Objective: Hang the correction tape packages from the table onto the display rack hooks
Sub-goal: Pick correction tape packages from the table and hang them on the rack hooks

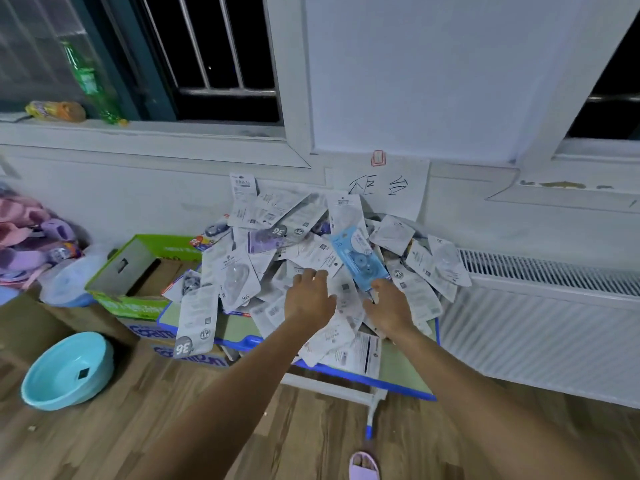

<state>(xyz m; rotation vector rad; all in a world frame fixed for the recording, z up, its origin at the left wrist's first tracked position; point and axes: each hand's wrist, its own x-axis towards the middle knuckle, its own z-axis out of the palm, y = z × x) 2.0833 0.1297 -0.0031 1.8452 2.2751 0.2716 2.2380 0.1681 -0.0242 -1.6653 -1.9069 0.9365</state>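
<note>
A heap of correction tape packages (239, 282), mostly white cards with clear blisters, covers a small table with a blue edge (346, 370). One blue package (353, 252) lies tilted on top of the heap. My left hand (310, 296) rests palm down on the white packages in the middle, fingers straight and spread. To its right, my right hand (389, 303) reaches the lower end of the blue package with its fingers bent over it; whether it grips the package is hidden by the back of the hand. No display rack or hooks are in view.
A green cardboard box (138, 258) stands left of the table on other cartons. A light blue basin (67, 370) sits on the wooden floor. A white radiator (540, 327) runs along the wall at right. A paper sign (381, 188) hangs above the heap.
</note>
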